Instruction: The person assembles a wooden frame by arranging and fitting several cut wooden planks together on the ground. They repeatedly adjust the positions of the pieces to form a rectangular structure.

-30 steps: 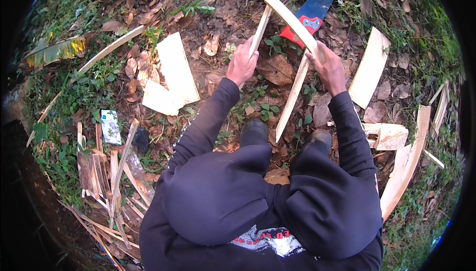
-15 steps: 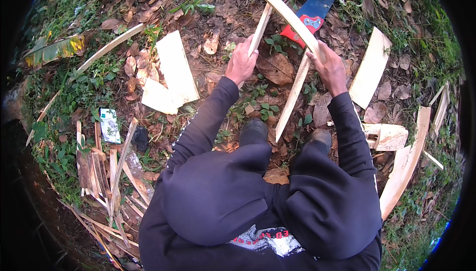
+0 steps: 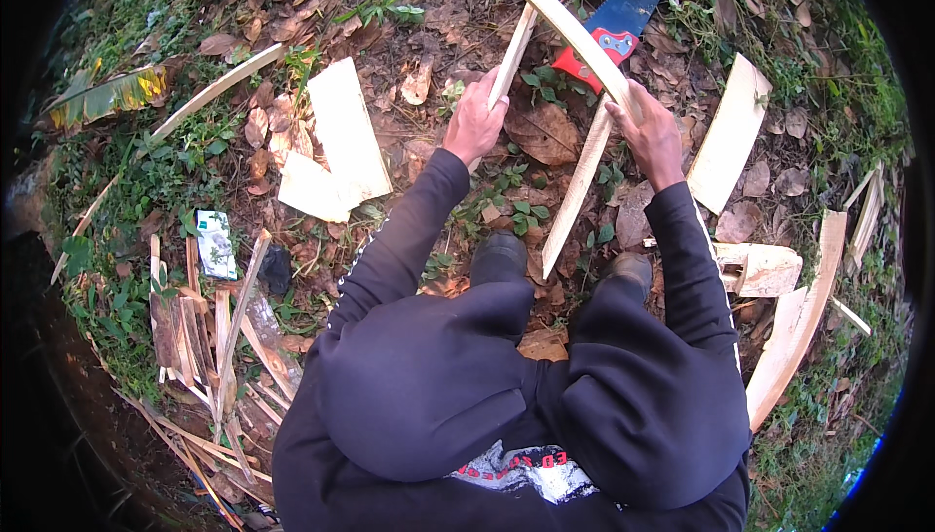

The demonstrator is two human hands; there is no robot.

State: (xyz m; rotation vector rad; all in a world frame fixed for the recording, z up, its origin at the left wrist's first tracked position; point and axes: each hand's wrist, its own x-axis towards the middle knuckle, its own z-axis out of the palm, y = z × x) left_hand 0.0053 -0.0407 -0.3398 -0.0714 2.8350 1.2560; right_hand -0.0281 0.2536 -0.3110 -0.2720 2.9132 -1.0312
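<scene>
Held between both hands, ahead of the knees: an angular shape of three pale wood strips. Gripping with left hand, fingers closed around the short strip. Gripping with right hand, fingers and thumb closed on the broad strip near its lower end, right where meeting the long strip, slanted from that grip back toward the boots.

Progress, judged: corner formed beyond both grips, short strip to broad strip; second meeting formed at right hand. Cannot tell whether fixed or merely pressed together. Left open: near end of long strip, apparently unjoined.

Just beyond right-hand grip: saw, unheld. Left of left-hand grip: two flat boards. Right of right-hand grip: single board; nearer the body, notched block and curved plank. Well left of and behind left-hand grip: scrap pile.

Compared with half a second earlier: essentially unchanged. Same grips, same strip angles; only a very slight shift in view.
</scene>
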